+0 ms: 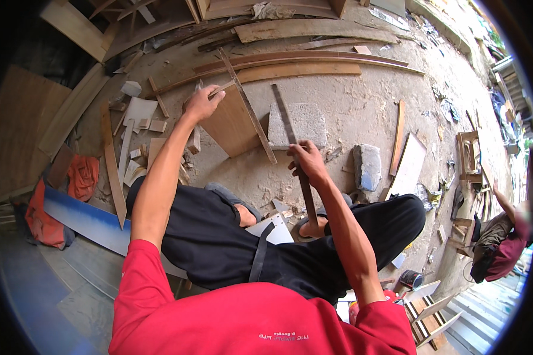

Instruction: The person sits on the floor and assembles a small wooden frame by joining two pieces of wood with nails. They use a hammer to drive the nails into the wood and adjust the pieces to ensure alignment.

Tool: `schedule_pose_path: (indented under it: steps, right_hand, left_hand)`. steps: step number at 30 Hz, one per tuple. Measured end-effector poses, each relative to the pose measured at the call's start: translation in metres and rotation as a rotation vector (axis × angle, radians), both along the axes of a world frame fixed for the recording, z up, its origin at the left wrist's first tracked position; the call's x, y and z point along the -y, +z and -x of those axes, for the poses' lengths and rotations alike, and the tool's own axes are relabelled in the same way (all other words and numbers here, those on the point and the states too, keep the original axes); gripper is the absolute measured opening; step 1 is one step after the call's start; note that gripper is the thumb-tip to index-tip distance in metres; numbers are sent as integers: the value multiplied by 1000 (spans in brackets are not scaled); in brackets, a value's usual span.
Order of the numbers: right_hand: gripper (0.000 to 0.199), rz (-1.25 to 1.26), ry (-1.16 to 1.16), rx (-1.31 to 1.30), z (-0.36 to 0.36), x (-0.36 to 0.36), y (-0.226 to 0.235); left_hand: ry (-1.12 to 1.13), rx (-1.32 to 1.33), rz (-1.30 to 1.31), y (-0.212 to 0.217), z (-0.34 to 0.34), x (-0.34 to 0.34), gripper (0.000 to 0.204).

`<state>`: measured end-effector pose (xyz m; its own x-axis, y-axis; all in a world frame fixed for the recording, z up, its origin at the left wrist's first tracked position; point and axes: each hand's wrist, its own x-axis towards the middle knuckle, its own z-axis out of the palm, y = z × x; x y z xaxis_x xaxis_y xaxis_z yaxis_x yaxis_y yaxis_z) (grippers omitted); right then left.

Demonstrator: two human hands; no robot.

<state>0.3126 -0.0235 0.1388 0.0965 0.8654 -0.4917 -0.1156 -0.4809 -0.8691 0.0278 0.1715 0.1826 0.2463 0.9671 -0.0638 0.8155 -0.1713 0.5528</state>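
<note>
1. Hands observed: left hand (202, 103) gripped a thin wooden strip (246, 106) left of the concrete block (305, 124).
2. Right hand (307, 161) was closed around a dark slat (290, 133) lying across that block.

Wood panel (231, 124) lies left of stone block (305, 124).

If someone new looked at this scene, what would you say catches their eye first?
Most striking is the right hand in the middle, closed around a long dark narrow wooden strip that runs up across a grey square stone block. To its left, the left hand rests on a flat brown wooden board on the dusty floor. Curved long wooden planks lie beyond them.
</note>
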Motion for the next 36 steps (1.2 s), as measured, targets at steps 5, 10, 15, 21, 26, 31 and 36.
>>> schedule_pose_path:
  steps: [5,10,15,21,26,31,36]
  right_hand:
    - [30,17,128,-129,25,18,51]
    - [39,-22,267,-120,35,38,48]
    - [37,-41,329,-127,38,49,31]
    - [51,-103,346,146,42,57,27]
    - [41,-158,382,258,48,57,28]
    - [29,8,323,-8,45,51,20]
    - [18,5,325,-157,41,45,22]
  left_hand:
    - [67,-26,-50,4,-4,30,58]
    - [107,21,54,17,-5,54,57]
    - [61,67,77,26,-1,72,56]
    - [59,76,130,30,-2,90,50]
    - [-34,293,177,16,13,89,43]
    - [-88,458,309,14,24,84,40]
    - [-103,570,316,13,18,89,38]
